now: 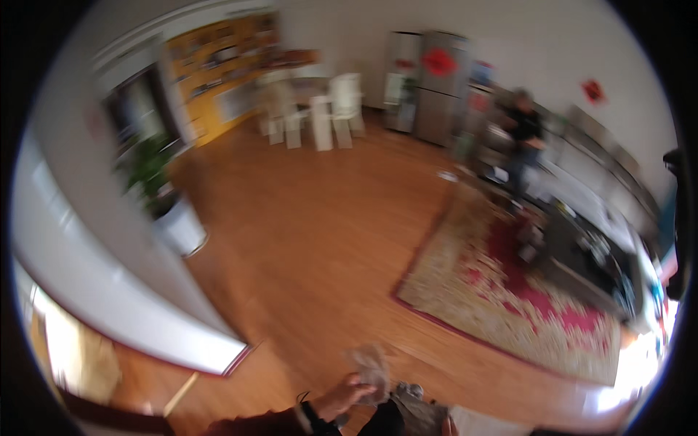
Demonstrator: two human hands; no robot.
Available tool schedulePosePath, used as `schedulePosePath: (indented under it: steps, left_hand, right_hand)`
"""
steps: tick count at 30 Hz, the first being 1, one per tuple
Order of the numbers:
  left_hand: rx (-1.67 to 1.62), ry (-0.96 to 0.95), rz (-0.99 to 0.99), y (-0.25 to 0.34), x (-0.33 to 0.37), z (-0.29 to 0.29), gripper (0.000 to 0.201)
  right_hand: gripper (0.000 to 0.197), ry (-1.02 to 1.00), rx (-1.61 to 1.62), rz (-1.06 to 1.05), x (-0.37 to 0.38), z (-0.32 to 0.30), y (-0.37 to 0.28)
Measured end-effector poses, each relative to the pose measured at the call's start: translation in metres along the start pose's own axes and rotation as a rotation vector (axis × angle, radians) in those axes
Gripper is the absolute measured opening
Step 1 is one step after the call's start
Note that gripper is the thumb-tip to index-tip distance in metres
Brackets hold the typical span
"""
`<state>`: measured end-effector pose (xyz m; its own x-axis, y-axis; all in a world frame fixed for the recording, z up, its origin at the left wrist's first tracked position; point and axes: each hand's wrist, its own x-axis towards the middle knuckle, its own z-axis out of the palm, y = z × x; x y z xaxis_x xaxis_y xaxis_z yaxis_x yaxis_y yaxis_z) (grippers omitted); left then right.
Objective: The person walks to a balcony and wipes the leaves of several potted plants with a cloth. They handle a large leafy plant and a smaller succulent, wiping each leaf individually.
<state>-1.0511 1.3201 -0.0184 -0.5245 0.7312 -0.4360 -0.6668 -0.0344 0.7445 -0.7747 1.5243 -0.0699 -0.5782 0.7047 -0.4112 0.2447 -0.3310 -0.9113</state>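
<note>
My left hand reaches in from the lower edge, out of a dark sleeve with a black band at the wrist. Its fingers are closed on a see-through, crumpled-looking piece of plastic, blurred by motion, which hangs over the wooden floor. Of my right hand only a sliver shows at the lower edge, beside my grey-green clothing; its fingers are hidden. Something pale and flat lies just right of it, too blurred to name.
A patterned rug lies ahead right under a dark low table with things on it. Another person stands by the sofa. A potted plant and a low wall are left; white chairs and a fridge stand far back.
</note>
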Motion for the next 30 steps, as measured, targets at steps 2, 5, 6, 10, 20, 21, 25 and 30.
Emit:
schedulePosePath:
  steps: [2, 5, 6, 10, 20, 21, 25, 30]
  left_hand:
    - [-0.012, -0.004, 0.073, 0.026, 0.014, 0.029, 0.025]
    - [0.134, 0.036, 0.053, 0.078, 0.054, 0.079, 0.034]
    - [0.166, 0.103, 0.06, 0.089, 0.068, 0.1, 0.036]
    - [0.4, 0.003, -0.048, 0.102, 0.122, 0.169, 0.025]
    - [0.348, -0.352, -0.123, 0.046, 0.319, 0.305, 0.031]
    - [0.353, -0.372, -0.136, 0.042, 0.338, 0.323, 0.033]
    - [0.448, -0.506, -0.222, 0.023, 0.413, 0.41, 0.035]
    - [0.468, -0.8, -0.469, 0.013, 0.485, 0.562, 0.025]
  right_hand:
    - [0.04, -0.003, 0.252, 0.099, 0.035, 0.004, -0.036]
    - [0.033, 0.125, 0.363, 0.126, 0.091, 0.01, -0.078]
    - [0.033, 0.132, 0.255, 0.049, 0.101, 0.0, -0.089]
    - [0.033, 0.14, 0.178, 0.067, 0.16, -0.05, -0.129]
    - [0.04, 0.484, 0.621, 0.109, 0.197, -0.185, -0.146]
    - [0.04, 0.534, 0.659, 0.079, 0.199, -0.195, -0.142]
    - [0.034, 0.764, 0.719, 0.031, 0.218, -0.24, -0.124]
    - [0.03, 1.033, 0.678, 0.111, 0.264, -0.309, -0.111]
